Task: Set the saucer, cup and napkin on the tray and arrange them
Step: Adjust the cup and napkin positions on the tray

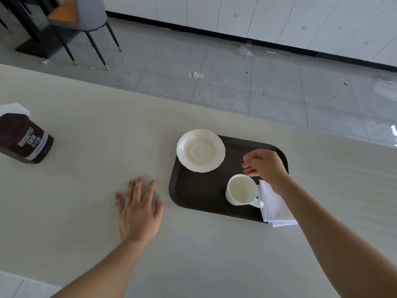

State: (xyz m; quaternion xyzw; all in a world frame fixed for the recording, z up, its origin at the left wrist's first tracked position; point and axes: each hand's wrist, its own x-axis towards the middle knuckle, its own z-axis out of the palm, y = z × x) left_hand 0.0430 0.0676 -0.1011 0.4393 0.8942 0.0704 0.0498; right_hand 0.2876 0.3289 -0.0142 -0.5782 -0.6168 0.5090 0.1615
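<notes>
A dark brown tray (199, 194) lies on the pale table. On its far left corner sits a white saucer (200, 150), overhanging the rim a little. A white cup (242, 190) stands upright in the tray's near right part, handle toward me. A folded white napkin (274, 206) lies at the near right corner, partly over the rim and under my forearm. My right hand (265, 164) hovers just beyond the cup, fingers loosely curled, holding nothing. My left hand (138, 206) rests flat on the table left of the tray, fingers spread.
A brown Hershey's cocoa tub (25, 138) stands at the table's far left with something white (14, 108) behind it. Beyond the table's far edge are grey floor tiles, a chair (86, 20) and white cabinets.
</notes>
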